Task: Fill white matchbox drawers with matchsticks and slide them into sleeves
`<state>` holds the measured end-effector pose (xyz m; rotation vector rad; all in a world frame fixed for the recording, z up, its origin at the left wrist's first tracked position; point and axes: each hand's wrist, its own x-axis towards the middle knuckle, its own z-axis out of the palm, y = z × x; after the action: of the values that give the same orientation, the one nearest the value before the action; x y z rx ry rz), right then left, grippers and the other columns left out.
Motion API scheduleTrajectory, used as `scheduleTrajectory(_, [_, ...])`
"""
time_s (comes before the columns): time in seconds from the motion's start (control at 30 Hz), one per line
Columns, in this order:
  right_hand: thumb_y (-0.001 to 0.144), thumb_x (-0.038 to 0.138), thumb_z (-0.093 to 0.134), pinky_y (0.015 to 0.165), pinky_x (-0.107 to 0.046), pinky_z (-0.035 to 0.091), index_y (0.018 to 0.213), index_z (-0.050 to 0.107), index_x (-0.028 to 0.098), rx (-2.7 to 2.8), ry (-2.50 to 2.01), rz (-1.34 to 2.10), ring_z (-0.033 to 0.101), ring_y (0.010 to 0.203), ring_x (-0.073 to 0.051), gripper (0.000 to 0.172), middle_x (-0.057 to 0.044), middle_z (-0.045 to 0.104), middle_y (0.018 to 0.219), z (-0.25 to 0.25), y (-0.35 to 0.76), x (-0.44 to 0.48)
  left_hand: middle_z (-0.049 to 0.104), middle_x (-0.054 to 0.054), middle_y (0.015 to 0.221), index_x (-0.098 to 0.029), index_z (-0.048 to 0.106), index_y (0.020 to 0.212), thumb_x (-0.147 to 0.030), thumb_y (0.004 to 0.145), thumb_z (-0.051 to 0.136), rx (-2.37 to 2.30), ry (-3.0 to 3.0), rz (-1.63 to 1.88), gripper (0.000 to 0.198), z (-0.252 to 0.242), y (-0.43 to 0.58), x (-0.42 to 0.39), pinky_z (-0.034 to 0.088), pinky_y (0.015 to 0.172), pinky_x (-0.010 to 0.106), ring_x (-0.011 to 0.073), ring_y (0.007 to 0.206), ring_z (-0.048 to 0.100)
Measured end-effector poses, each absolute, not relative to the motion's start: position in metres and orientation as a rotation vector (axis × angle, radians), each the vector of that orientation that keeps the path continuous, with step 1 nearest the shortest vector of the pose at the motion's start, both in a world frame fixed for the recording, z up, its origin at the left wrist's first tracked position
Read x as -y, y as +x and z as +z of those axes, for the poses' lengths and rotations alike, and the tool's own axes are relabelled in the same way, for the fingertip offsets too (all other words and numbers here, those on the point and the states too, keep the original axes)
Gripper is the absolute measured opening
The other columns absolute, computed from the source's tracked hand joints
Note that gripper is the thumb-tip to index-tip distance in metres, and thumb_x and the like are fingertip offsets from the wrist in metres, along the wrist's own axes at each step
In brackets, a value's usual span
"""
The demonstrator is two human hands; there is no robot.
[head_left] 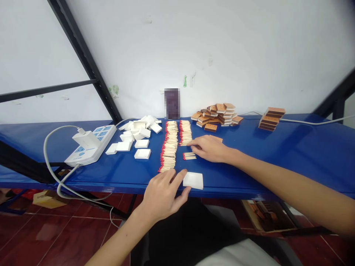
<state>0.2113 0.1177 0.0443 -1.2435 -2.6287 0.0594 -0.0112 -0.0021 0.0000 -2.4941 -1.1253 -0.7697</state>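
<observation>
My left hand (163,190) is at the table's front edge, with thumb and index finger spread beside the left end of a white matchbox tray (193,180). The tray lies flat, and the hand does not grip it. My right hand (209,148) reaches in from the right, its index fingertip on the near end of the shorter column of matches (185,132). Just below that fingertip lies a small separate group of matches (189,156). A longer column of red-tipped matches (169,144) runs alongside on the left, close to my left fingers.
White inner trays (138,129) are heaped at the left, beside a power strip (93,147) with a plugged-in charger and cable. Brown matchbox sleeves (219,114) are piled at the back right. A stack of matchboxes (270,120) stands farther right. Black shelf posts (88,59) flank the blue table.
</observation>
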Motion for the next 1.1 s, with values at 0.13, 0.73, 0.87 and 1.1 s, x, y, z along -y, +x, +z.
scheduleTrajectory(0.13, [0.092,0.026,0.046,0.071,-0.028,0.041,0.116,0.072,0.025,2.611,-1.284,0.007,0.066,0.091,-0.023,0.035,-0.005,0.075,0.104,0.045,0.213,-0.119,0.063,0.006,0.090,-0.017,0.054,0.124,-0.037,0.097,0.048,1.129,-2.506,-0.763,0.034,0.000,-0.012,0.003,0.053,0.062,0.035,0.0235,0.075,0.064])
scheduleTrajectory(0.73, [0.091,0.027,0.051,0.059,-0.026,0.031,0.099,0.075,0.022,2.540,-1.284,0.182,0.059,0.065,-0.015,0.027,-0.002,0.072,0.076,0.047,0.209,-0.114,0.063,0.007,0.089,-0.017,0.054,0.124,-0.038,0.098,0.046,1.131,-2.507,-0.762,0.035,0.000,-0.012,0.002,0.053,0.063,0.034,0.0227,0.075,0.063])
scheduleTrajectory(0.87, [0.094,0.031,0.048,0.063,-0.027,0.032,0.088,0.074,0.021,2.573,-1.210,0.163,0.060,0.067,-0.015,0.028,-0.003,0.072,0.077,0.049,0.207,-0.108,0.063,0.006,0.089,-0.018,0.055,0.124,-0.038,0.097,0.047,1.135,-2.506,-0.754,0.034,0.001,-0.011,0.002,0.053,0.063,0.035,0.0229,0.075,0.063])
scheduleTrajectory(1.1, [0.094,0.028,0.048,0.068,-0.027,0.036,0.092,0.071,0.019,2.551,-1.117,0.126,0.060,0.077,-0.017,0.025,-0.006,0.069,0.087,0.046,0.207,-0.108,0.063,0.007,0.089,-0.017,0.055,0.123,-0.038,0.097,0.046,1.131,-2.493,-0.757,0.034,0.000,-0.012,0.003,0.053,0.063,0.034,0.0229,0.075,0.063])
